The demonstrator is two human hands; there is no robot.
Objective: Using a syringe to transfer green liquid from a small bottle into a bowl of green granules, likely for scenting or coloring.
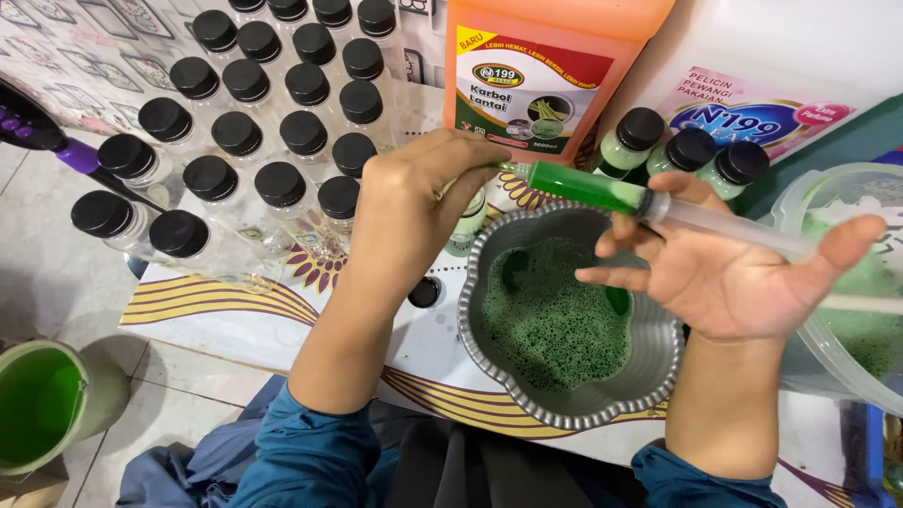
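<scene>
A tall orange jug (550,56) stands at the back of the surface (235,320), its rectangular label banded red over green with a yellow corner. Just right of it lies a flat white packet (752,108) printed pink and blue. Three small bottles (691,150) of pale green liquid with black caps stand in front of that packet. To the left, rows of clear capped bottles (254,122) fill the surface.

The syringe (649,202) lies nearly level above a grey scalloped bowl (574,320) of foamy green liquid. Its long axis runs left to right, tilted slightly down toward the right; the tip points left, toward a small bottle (467,221) half hidden under the left hand (423,193). The barrel is green with liquid near the tip and clear further back.

The left hand's grip is closed around that small bottle, fingertips meeting the syringe tip. The right hand (734,273) holds the syringe: barrel between the fingers, thumb stretched out toward the plunger end. A clear tub (847,282) of green liquid sits at right, a green bucket (47,400) on the floor at left.
</scene>
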